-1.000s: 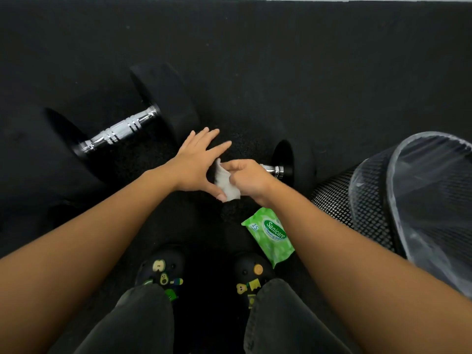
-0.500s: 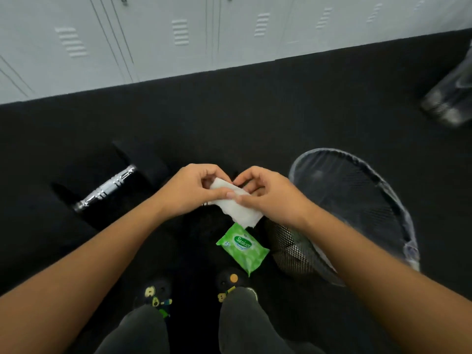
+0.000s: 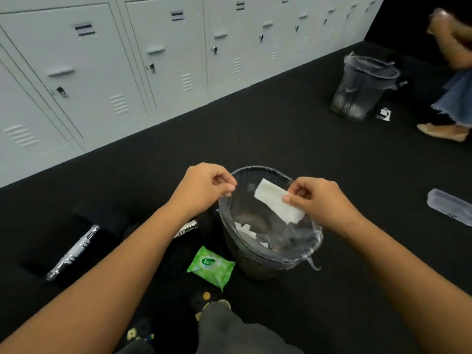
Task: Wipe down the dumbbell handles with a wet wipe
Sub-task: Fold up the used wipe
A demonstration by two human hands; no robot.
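Over the open mesh waste bin [image 3: 258,267] my right hand [image 3: 319,200] pinches one end of a folded white wet wipe [image 3: 277,203]. My left hand [image 3: 204,187] hovers at the bin's left rim with fingers curled and fingertips together, apart from the wipe. A black dumbbell with a chrome handle [image 3: 74,251] lies on the floor at the left. A second dumbbell's handle [image 3: 187,227] shows only partly behind my left forearm. The green wet wipe pack [image 3: 210,267] lies on the floor beside the bin.
White scraps lie inside the lined bin. Grey lockers [image 3: 127,72] run along the back. A second mesh bin [image 3: 362,85] stands at the far right beside another person [image 3: 454,103]. A clear plastic object [image 3: 449,206] lies on the black floor at right.
The view lifted from the dumbbells to the bin. Both hands moved over the bin with the wipe. My left hand let go of it; only the right one holds it now.
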